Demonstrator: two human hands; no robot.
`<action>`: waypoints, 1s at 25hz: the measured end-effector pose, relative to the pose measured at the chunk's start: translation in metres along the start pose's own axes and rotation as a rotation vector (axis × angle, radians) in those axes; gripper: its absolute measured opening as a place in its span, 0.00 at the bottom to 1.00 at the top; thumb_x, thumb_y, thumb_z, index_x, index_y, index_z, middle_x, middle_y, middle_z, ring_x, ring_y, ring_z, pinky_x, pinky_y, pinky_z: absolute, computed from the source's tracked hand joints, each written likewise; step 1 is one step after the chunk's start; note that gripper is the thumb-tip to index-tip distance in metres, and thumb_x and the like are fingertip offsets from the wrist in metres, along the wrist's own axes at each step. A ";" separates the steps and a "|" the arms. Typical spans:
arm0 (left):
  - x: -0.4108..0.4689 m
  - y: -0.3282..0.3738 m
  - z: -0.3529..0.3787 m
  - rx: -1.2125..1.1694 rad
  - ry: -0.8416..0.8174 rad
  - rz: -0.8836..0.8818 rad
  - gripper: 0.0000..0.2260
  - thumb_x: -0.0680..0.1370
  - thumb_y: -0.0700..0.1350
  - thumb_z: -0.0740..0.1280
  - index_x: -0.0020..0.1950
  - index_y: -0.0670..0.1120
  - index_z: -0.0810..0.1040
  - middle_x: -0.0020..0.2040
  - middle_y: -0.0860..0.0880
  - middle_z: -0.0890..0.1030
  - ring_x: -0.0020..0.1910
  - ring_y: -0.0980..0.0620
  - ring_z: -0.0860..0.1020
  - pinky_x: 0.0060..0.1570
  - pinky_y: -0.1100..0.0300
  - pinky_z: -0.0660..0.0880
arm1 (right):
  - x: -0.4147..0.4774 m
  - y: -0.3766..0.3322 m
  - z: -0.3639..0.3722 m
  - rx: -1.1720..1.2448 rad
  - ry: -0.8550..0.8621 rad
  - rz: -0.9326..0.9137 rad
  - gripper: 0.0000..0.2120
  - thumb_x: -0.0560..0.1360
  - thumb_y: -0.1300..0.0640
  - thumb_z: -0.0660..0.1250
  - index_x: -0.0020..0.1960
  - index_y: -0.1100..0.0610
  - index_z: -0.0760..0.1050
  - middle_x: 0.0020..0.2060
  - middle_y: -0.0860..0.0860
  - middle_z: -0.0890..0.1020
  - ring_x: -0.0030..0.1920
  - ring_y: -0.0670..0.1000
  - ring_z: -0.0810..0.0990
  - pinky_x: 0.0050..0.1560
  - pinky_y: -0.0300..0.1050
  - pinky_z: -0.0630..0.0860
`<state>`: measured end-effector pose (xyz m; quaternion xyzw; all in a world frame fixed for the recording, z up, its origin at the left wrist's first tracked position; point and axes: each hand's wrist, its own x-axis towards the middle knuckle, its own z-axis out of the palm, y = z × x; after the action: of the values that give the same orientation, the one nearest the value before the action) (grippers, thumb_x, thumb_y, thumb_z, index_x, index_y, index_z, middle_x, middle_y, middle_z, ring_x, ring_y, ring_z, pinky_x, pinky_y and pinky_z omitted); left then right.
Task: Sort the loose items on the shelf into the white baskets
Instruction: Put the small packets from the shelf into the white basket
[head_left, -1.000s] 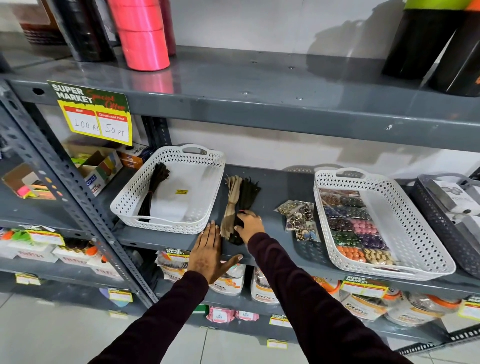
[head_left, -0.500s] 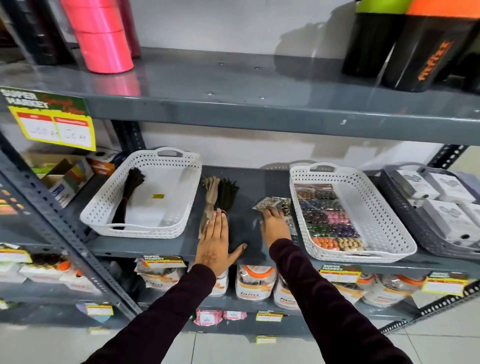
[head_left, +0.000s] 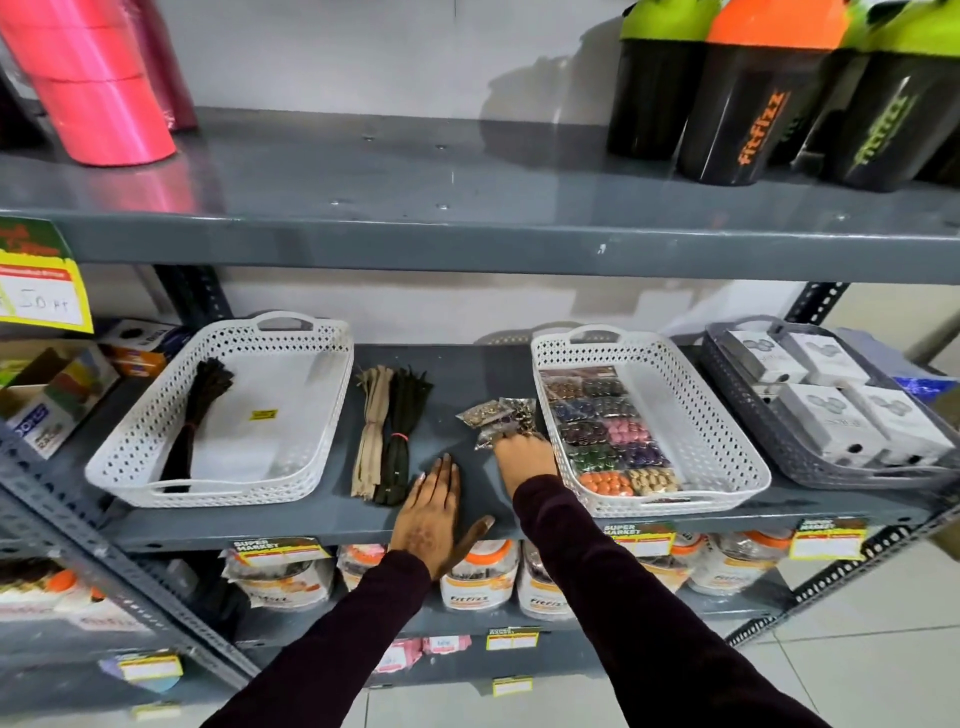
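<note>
Two white baskets stand on the grey middle shelf. The left basket (head_left: 130, 467) holds one black lace bundle (head_left: 197, 410). The right basket (head_left: 727, 441) holds coloured bead packets (head_left: 608, 431) along its left side. On the shelf between the baskets lie a beige lace bundle (head_left: 371, 426), a dark lace bundle (head_left: 402, 431) and a few small clear bead packets (head_left: 493, 415). My left hand (head_left: 431, 519) lies flat and open on the shelf's front edge, just right of the bundles. My right hand (head_left: 524, 460) has its fingers curled on the near edge of the small packets.
A grey basket (head_left: 753, 447) with white boxes sits at the far right. The upper shelf (head_left: 467, 228) hangs low overhead, carrying shaker bottles (head_left: 753, 104) and pink rolls (head_left: 93, 93). Jars (head_left: 478, 577) fill the shelf below. Cardboard boxes (head_left: 52, 395) stand at the left.
My right hand left the dark lace bundle, moved right to the small bead packets and closed on them. My left hand stayed flat on the shelf edge. The view shifted right.
</note>
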<state>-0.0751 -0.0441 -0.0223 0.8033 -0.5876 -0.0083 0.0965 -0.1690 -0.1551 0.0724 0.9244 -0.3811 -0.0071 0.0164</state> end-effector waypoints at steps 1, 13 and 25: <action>0.000 0.000 0.000 -0.008 0.010 -0.004 0.45 0.72 0.71 0.34 0.74 0.36 0.51 0.75 0.38 0.55 0.73 0.42 0.55 0.71 0.49 0.49 | -0.005 -0.002 -0.007 0.016 0.033 0.010 0.13 0.78 0.67 0.58 0.58 0.63 0.77 0.52 0.60 0.85 0.54 0.61 0.83 0.54 0.52 0.79; 0.005 -0.002 -0.003 -0.018 -0.043 -0.010 0.46 0.73 0.72 0.38 0.72 0.35 0.58 0.72 0.36 0.62 0.72 0.41 0.59 0.70 0.46 0.59 | -0.035 0.093 -0.029 0.189 -0.183 0.462 0.18 0.75 0.52 0.67 0.60 0.63 0.75 0.59 0.59 0.80 0.60 0.59 0.79 0.61 0.51 0.76; 0.009 -0.010 -0.002 0.009 -0.043 -0.037 0.45 0.73 0.71 0.37 0.73 0.35 0.53 0.74 0.36 0.58 0.73 0.41 0.55 0.71 0.46 0.58 | -0.008 0.107 -0.014 0.184 -0.206 0.429 0.23 0.74 0.55 0.69 0.64 0.64 0.69 0.61 0.63 0.77 0.66 0.59 0.75 0.66 0.51 0.74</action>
<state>-0.0623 -0.0490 -0.0209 0.8141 -0.5746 -0.0246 0.0801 -0.2498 -0.2253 0.0901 0.8144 -0.5672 -0.0631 -0.1055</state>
